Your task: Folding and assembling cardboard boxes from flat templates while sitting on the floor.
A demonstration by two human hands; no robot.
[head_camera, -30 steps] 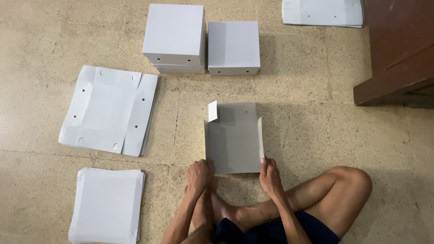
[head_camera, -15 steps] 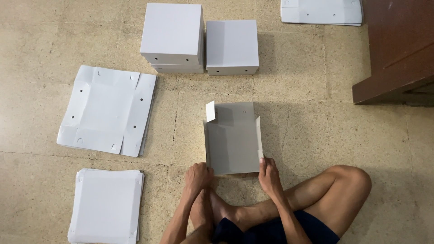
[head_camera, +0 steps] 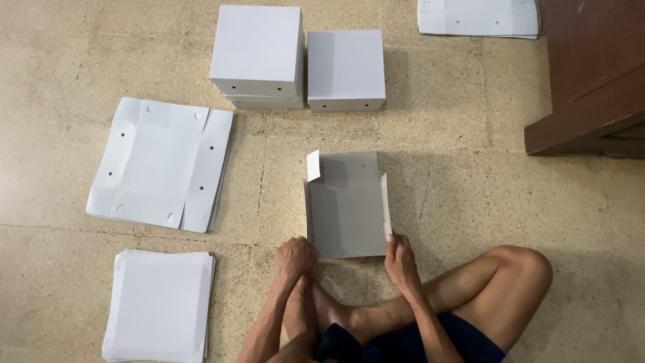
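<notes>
Head view: half-folded box [head_camera: 347, 208], empty.

2 made boxes [head_camera: 259, 54] [head_camera: 346, 67], 3 flat stacks [head_camera: 161, 171] [head_camera: 158, 306] [head_camera: 477, 17], 1 half-folded box [head_camera: 346, 208]

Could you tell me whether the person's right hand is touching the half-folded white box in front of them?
Touching. The head view shows the right hand with its fingers on the near right side flap of the half-folded white box, no gap visible.

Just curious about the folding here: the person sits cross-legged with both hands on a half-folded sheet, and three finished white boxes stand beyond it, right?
Not quite. The head view shows two finished boxes, not three. Both hands, left and right, are at the half-folded sheet.
</notes>
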